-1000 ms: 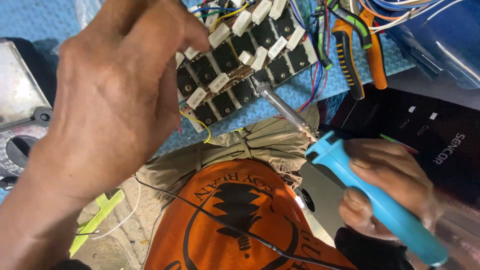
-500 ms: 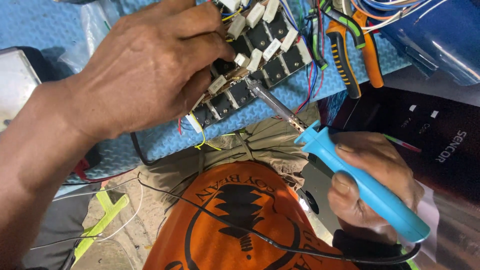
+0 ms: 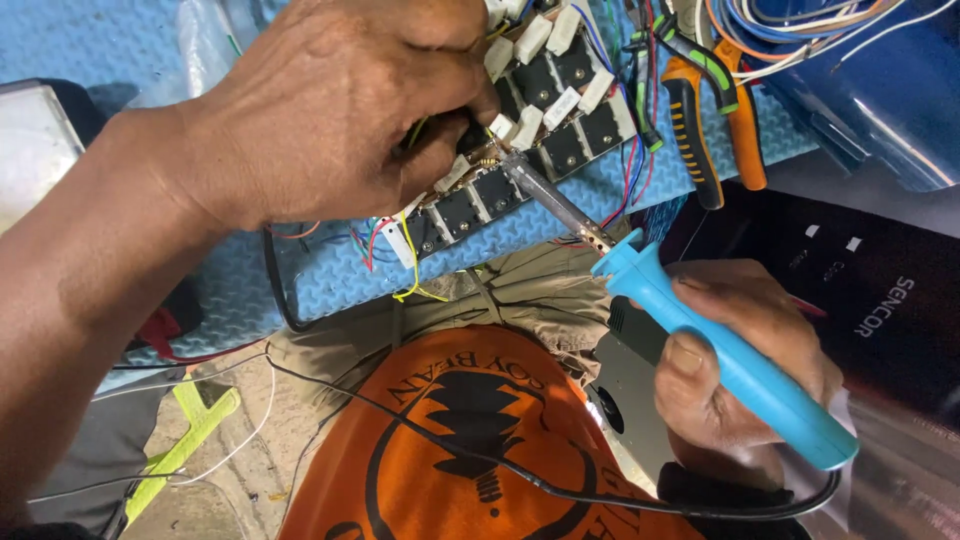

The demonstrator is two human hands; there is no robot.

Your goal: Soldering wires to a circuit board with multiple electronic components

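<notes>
We pinch a small part on the circuit board [image 3: 520,150] with our left hand [image 3: 330,110] while our right hand [image 3: 740,370], fist wrapped around the blue soldering iron [image 3: 720,350], touches its tip there, a joint needing steady contact.

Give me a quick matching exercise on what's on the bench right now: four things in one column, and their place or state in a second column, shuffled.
Things:
1. soldering iron
2. pliers
3. left hand
4. black cable

Places or states:
A. lying on the blue mat, top right, orange and black handles
B. pressed down on the row of black components
C. gripped in the right hand, metal tip at the components
D. running across the orange shirt

Pairs: 1-C, 2-A, 3-B, 4-D
</notes>
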